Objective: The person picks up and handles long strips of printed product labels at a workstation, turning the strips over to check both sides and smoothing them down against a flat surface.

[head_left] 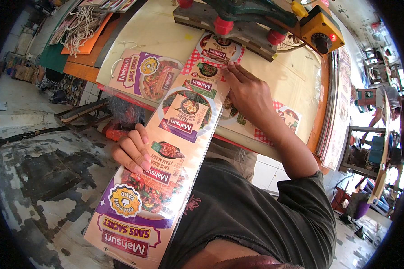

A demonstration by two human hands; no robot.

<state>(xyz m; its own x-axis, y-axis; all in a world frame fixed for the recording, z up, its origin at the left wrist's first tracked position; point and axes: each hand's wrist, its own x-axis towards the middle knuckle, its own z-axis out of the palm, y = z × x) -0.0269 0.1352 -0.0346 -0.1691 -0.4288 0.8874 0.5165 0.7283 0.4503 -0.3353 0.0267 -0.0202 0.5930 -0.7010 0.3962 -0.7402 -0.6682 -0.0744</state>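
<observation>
A long glossy printed card strip (206, 105) with food pictures slants from close to my body up to the machine. Its far end lies under the metal bar (251, 42) of a green press (251, 13). My left hand (132, 150) grips the strip's left edge near its lower half; the fingers lie over the top and the thumb is hidden. The fingertips of my right hand (249, 89) are closed together at the strip's right edge near the bar. To the left lies a similar printed card (130, 83) with a white cord.
Another printed card (285, 119) lies partly behind my right forearm. A yellow control box (321, 31) with a dial and lit red lamp stands at the upper right. Corded cards (83, 27) are piled on the upper left. A person (388, 101) is at the far right.
</observation>
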